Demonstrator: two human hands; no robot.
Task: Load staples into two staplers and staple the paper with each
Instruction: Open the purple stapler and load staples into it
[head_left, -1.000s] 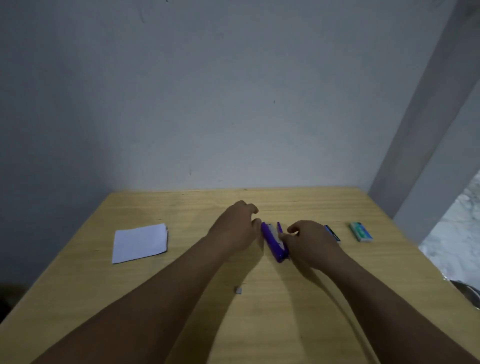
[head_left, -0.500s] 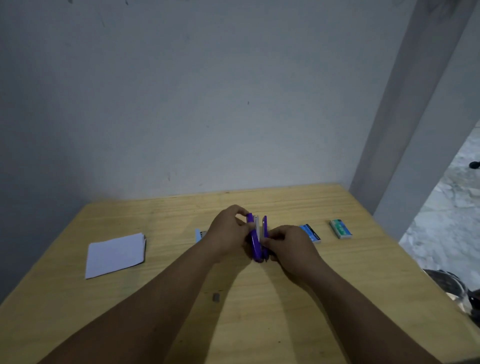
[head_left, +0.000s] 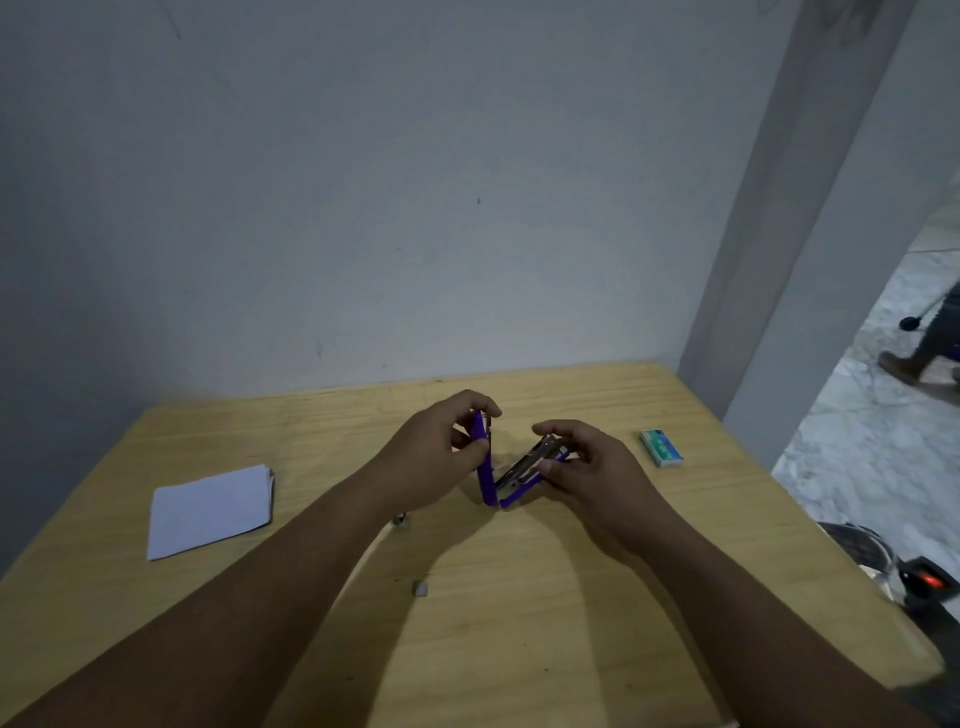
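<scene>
**Camera Arrangement: Single Head View**

Mounted on the head; aimed forward and down across a wooden table (head_left: 571, 649) toward a grey wall (head_left: 415, 182). Wide-angle, with bent edges. Close to the forearms entering from the bottom edge; table's far edge farther off. Doorway region at right probably distorted, detail unclear. No second view to overlap.

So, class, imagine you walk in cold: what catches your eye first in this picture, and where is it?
First, the purple stapler swung open in a V at the middle of the wooden table, its top arm pinched by the left hand and its base gripped by the right hand. Next come the white paper at the left and the small green staple box at the right.
</scene>
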